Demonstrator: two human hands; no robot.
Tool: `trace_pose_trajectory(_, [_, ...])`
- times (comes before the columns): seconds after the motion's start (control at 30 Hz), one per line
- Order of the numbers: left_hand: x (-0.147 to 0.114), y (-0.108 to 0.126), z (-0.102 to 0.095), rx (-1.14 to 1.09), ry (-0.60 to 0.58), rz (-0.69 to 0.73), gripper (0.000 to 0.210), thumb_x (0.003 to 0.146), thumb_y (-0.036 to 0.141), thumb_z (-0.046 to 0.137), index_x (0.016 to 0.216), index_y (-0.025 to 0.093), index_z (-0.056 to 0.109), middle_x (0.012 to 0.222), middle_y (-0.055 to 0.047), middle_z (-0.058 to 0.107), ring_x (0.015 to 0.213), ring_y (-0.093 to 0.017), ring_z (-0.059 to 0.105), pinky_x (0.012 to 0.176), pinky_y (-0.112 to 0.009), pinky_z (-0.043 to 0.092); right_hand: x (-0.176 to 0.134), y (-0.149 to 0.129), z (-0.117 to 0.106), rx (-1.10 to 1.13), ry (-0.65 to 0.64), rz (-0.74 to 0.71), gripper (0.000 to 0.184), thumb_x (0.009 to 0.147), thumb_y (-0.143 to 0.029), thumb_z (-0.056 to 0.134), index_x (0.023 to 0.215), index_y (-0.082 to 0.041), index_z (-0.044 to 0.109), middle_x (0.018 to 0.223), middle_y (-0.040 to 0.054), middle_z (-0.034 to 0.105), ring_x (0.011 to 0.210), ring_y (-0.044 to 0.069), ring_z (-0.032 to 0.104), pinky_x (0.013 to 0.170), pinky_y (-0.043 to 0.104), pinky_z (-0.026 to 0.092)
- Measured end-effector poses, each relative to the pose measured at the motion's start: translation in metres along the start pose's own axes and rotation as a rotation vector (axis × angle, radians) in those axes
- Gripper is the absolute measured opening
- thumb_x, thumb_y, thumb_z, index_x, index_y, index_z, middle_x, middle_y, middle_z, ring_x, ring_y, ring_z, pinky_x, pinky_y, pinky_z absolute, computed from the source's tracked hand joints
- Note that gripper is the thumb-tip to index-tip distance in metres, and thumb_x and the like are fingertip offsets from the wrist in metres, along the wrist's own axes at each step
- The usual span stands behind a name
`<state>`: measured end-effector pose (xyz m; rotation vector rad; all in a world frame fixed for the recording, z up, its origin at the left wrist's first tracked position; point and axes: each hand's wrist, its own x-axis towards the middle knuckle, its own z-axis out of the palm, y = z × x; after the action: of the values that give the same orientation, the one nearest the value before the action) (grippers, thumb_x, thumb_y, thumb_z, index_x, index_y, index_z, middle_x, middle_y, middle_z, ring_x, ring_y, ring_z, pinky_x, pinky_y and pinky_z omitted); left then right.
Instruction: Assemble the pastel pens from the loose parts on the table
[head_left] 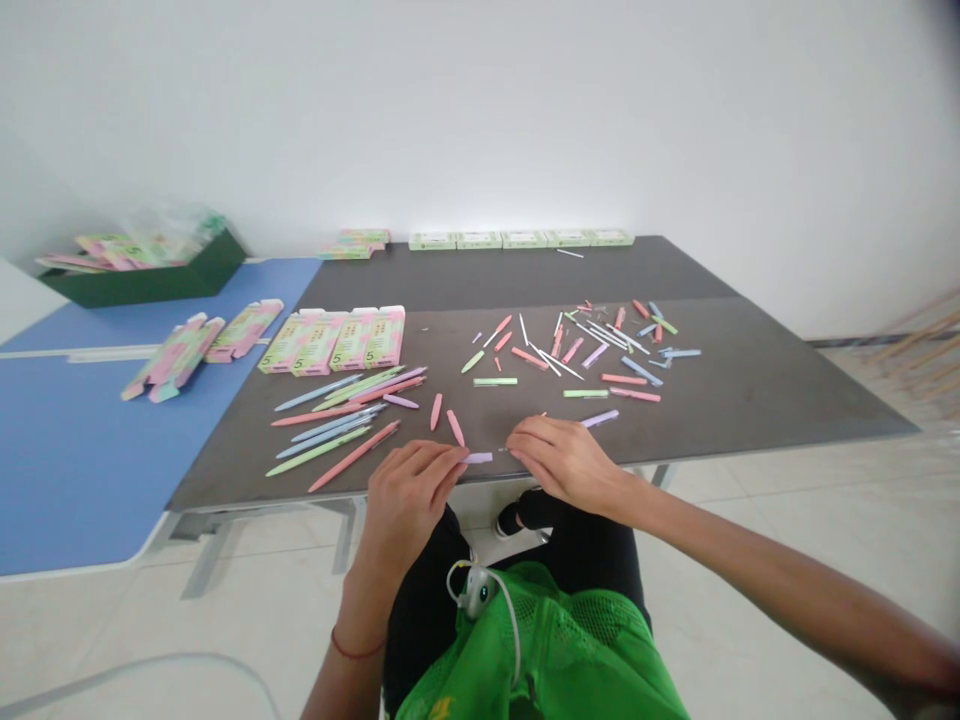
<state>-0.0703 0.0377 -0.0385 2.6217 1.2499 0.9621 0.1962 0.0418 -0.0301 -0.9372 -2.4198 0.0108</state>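
Note:
My left hand [415,487] is closed at the table's front edge, its fingers pinching a purple pen barrel [478,458] that points right. Facing it across a small gap, my right hand [562,455] has its fingertips pressed together on a tiny, thin part too small to name. Just beyond my left hand lie two pink pen barrel pieces [455,428]. Several assembled pens [352,457] in pink, blue, green and purple are spread to the left. Past my right hand are loose pen barrels [585,393], clips and white refills [555,360].
Printed pen boxes [349,340] lie side by side at the left, with flattened cartons [176,355] on the blue table [75,450]. A dark green bin [150,283] holds more cartons and plastic wrap. A row of boxes [521,240] lines the back edge by the wall.

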Motion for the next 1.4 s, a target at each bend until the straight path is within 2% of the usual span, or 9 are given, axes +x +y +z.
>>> trace_pose_trajectory(0.2, [0.001, 0.005, -0.001, -0.017, 0.032, -0.005, 0.015, 0.104, 0.026, 0.064, 0.112, 0.021, 0.076, 0.105, -0.007, 0.08, 0.098, -0.022, 0.071, 0.09, -0.038, 0.055, 0.003, -0.01, -0.003, 0.064, -0.013, 0.01, 0.022, 0.109, -0.017, 0.045, 0.107, -0.015, 0.067, 0.101, 0.013, 0.072, 0.091, 0.024, 0.066, 0.081, 0.038, 0.056])
trace_pose_trajectory(0.47, [-0.002, -0.013, 0.011, 0.193, -0.114, -0.072, 0.016, 0.1, 0.019, 0.066, 0.109, 0.023, 0.079, 0.107, -0.008, 0.077, 0.1, -0.028, 0.065, 0.092, -0.043, 0.054, -0.002, 0.004, 0.001, 0.295, 0.001, 0.214, 0.02, 0.109, -0.017, 0.047, 0.104, -0.017, 0.066, 0.098, 0.0102, 0.069, 0.09, 0.023, 0.065, 0.083, 0.036, 0.053])
trace_pose_trajectory(0.57, [0.001, -0.008, 0.014, 0.172, -0.072, -0.064, 0.023, 0.101, 0.024, 0.066, 0.123, 0.023, 0.075, 0.115, -0.009, 0.076, 0.107, -0.029, 0.064, 0.097, -0.046, 0.053, -0.001, 0.005, 0.005, 0.391, 0.025, 0.265, 0.018, 0.108, -0.016, 0.05, 0.101, -0.017, 0.066, 0.094, 0.008, 0.068, 0.084, 0.02, 0.064, 0.078, 0.033, 0.051])
trace_pose_trajectory(0.67, [0.008, 0.004, 0.02, 0.036, 0.0, -0.015, 0.029, 0.104, 0.032, 0.065, 0.13, 0.021, 0.071, 0.116, -0.01, 0.076, 0.107, -0.026, 0.066, 0.095, -0.042, 0.055, 0.002, -0.001, 0.007, 0.456, 0.045, 0.274, 0.016, 0.107, -0.016, 0.053, 0.1, -0.017, 0.068, 0.092, 0.0066, 0.068, 0.082, 0.019, 0.064, 0.077, 0.031, 0.05])
trace_pose_trajectory(0.83, [0.019, 0.016, 0.029, -0.051, 0.033, 0.047, 0.016, 0.105, 0.029, 0.063, 0.107, 0.021, 0.077, 0.096, -0.004, 0.079, 0.089, -0.02, 0.069, 0.081, -0.033, 0.054, 0.005, -0.005, 0.003, 0.522, 0.052, 0.251, 0.015, 0.105, -0.014, 0.057, 0.104, -0.018, 0.072, 0.094, 0.007, 0.071, 0.086, 0.02, 0.067, 0.079, 0.031, 0.052])
trace_pose_trajectory(0.97, [0.016, 0.015, 0.032, -0.048, 0.047, -0.059, 0.014, 0.104, 0.026, 0.064, 0.1, 0.021, 0.077, 0.095, -0.004, 0.078, 0.09, -0.019, 0.068, 0.083, -0.033, 0.052, 0.004, 0.027, -0.004, 0.394, 0.067, 0.179, 0.018, 0.104, -0.015, 0.058, 0.1, -0.018, 0.076, 0.095, 0.0093, 0.077, 0.089, 0.022, 0.069, 0.082, 0.034, 0.053])
trace_pose_trajectory(1.17, [0.016, 0.025, 0.053, 0.199, -0.057, -0.089, 0.017, 0.104, 0.025, 0.063, 0.111, 0.023, 0.079, 0.096, -0.006, 0.075, 0.091, -0.024, 0.061, 0.08, -0.038, 0.048, 0.02, 0.086, 0.009, 0.238, -0.07, -0.029, 0.028, 0.101, -0.01, 0.055, 0.095, -0.018, 0.081, 0.091, 0.0091, 0.081, 0.086, 0.024, 0.068, 0.082, 0.036, 0.051])
trace_pose_trajectory(1.27, [0.022, 0.031, 0.061, 0.265, -0.1, -0.104, 0.017, 0.103, 0.025, 0.063, 0.108, 0.022, 0.079, 0.099, -0.007, 0.073, 0.094, -0.026, 0.059, 0.081, -0.039, 0.048, 0.031, 0.092, 0.025, 0.166, -0.175, -0.117, 0.033, 0.1, -0.009, 0.051, 0.094, -0.017, 0.082, 0.091, 0.0098, 0.081, 0.086, 0.024, 0.067, 0.082, 0.037, 0.05])
trace_pose_trajectory(1.4, [0.026, 0.031, 0.062, 0.267, -0.101, -0.089, 0.017, 0.103, 0.027, 0.064, 0.112, 0.021, 0.077, 0.103, -0.008, 0.072, 0.098, -0.027, 0.058, 0.085, -0.04, 0.049, 0.034, 0.089, 0.03, 0.096, -0.178, -0.136, 0.036, 0.105, -0.013, 0.046, 0.104, -0.017, 0.082, 0.105, 0.0127, 0.081, 0.096, 0.025, 0.068, 0.087, 0.038, 0.051])
